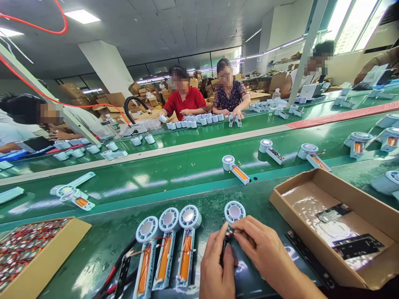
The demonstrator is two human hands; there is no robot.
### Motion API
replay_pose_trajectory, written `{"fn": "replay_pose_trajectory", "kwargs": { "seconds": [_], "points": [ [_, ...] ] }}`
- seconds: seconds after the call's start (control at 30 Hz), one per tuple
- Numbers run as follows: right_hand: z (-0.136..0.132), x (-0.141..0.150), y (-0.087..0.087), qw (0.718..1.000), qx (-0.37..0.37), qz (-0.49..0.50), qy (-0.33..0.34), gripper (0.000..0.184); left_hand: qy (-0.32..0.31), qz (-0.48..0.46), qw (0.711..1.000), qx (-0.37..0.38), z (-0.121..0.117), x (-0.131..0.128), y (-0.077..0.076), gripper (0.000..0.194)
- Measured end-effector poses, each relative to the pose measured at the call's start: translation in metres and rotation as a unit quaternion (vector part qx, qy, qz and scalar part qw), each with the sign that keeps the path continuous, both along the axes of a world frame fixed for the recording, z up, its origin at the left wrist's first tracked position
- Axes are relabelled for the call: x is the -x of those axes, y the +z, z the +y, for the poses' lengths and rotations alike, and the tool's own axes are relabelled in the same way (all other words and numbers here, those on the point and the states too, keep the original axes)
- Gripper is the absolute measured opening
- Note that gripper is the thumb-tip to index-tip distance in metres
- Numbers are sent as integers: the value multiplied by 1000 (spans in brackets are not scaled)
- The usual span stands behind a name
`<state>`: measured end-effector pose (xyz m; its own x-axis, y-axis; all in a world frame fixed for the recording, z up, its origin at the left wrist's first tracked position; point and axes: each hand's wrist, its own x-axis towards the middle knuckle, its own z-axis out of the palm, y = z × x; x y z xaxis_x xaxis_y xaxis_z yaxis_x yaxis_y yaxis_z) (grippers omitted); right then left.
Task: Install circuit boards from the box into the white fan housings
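Note:
A white handheld fan body with a round grey head [234, 211] lies on the green bench in front of me. My left hand [216, 265] is closed on its dark handle part from the left. My right hand [262, 247] pinches the thin red wires at the fan's neck, fingers pressed together. To the left lie three open fan halves [166, 249] side by side, each with an orange battery and red wires.
A cardboard box [370, 207] with black circuit boards sits at right. Another box [46, 257] of red-wired parts is at lower left. Fans ride the green conveyor [187, 166]. Several people work across the belt.

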<state>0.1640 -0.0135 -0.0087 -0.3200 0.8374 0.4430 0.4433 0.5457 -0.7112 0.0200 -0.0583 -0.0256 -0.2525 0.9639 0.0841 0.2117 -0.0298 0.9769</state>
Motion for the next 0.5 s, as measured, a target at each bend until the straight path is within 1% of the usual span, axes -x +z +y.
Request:
{"fn": "replay_pose_trajectory", "kwargs": {
  "seconds": [0.17,0.23,0.33,0.5],
  "points": [
    [-3,1,-4,998,-39,-52,13,22,-9,63,998,-16,0,1,-3,40],
    [-4,3,-3,996,-39,-74,9,23,-14,87,996,-19,0,3,-5,41],
    [-4,3,-1,995,-35,-93,8,21,-22,116,993,-23,1,4,-6,41],
    [-1,2,0,988,-78,-132,6,16,-29,156,985,-61,0,3,-8,40]
  ]
}}
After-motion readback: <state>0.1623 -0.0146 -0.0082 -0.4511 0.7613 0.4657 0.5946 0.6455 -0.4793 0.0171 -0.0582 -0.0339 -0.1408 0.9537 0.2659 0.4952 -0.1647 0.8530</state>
